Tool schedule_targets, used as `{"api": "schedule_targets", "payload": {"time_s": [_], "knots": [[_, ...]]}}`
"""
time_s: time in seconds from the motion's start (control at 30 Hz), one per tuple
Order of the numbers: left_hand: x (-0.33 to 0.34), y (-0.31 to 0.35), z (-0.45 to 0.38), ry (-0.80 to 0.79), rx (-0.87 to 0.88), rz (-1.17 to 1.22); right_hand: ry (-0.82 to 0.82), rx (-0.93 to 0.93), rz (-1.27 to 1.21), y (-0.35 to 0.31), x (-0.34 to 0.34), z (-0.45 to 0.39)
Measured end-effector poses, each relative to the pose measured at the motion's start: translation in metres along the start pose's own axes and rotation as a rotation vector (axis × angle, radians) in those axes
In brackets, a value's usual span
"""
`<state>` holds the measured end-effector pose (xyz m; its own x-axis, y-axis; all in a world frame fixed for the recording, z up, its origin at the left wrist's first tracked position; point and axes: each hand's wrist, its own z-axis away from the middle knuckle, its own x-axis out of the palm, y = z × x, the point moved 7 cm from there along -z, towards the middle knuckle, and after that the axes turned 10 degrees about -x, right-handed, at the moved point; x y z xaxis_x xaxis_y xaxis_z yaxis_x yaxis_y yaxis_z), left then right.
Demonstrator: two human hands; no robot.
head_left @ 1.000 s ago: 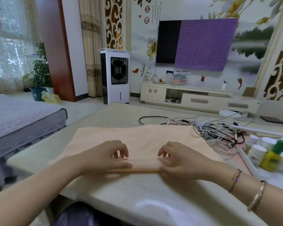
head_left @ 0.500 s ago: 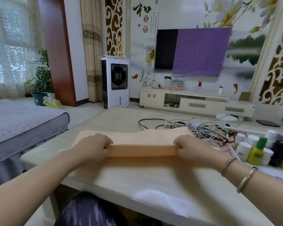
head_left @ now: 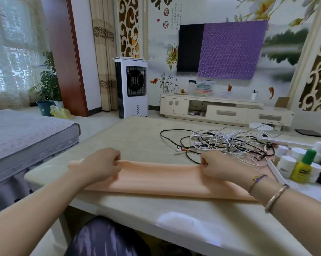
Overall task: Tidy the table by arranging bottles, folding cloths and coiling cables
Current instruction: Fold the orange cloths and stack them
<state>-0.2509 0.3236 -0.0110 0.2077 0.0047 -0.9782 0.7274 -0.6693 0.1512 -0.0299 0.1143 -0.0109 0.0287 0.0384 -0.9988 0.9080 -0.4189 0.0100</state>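
Cloth (head_left: 161, 179) now folded into a long narrow band near the front edge of the counter (head_left: 141, 137), where a second ago it lay spread wide toward the middle. Near edge lifted and carried over since then — one fold made, probably another still needed before the cloth counts as tidy. Left hand (head_left: 98, 166) pinching the band's left end, fingers curled round the fabric; right hand (head_left: 220, 168) doing the same at the right end, grip closed tight on the cloth. Held taut between them, upper edge raised slightly off the counter. Cables (head_left: 228, 143) still a loose tangle toward the far right corner, uncoiled. Bottles (head_left: 302, 166) bunched at the right edge, unsorted — label print on the yellow one too blurred to read. Large brush characters on the wall (head_left: 161, 13), too blurred to make out.
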Motion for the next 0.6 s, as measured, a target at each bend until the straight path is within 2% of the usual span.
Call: {"api": "schedule_targets", "payload": {"time_s": [0.17, 0.3, 0.4, 0.5, 0.6], "knots": [[0.013, -0.001, -0.014, -0.058, -0.018, -0.063, 0.06, 0.012, 0.05, 0.008, 0.01, -0.013], [0.018, 0.0, -0.019, -0.043, -0.024, -0.136, 0.095, 0.01, 0.058, 0.01, 0.015, -0.016], [0.017, 0.011, -0.018, 0.026, 0.003, -0.237, 0.105, -0.022, 0.069, 0.009, 0.021, -0.018], [0.015, 0.046, -0.01, 0.106, 0.222, -0.14, 0.116, -0.037, 0.089, 0.009, 0.022, -0.019], [0.02, 0.097, 0.011, -0.029, 0.49, 0.205, 0.103, -0.054, 0.101, 0.01, 0.022, -0.02]]}}
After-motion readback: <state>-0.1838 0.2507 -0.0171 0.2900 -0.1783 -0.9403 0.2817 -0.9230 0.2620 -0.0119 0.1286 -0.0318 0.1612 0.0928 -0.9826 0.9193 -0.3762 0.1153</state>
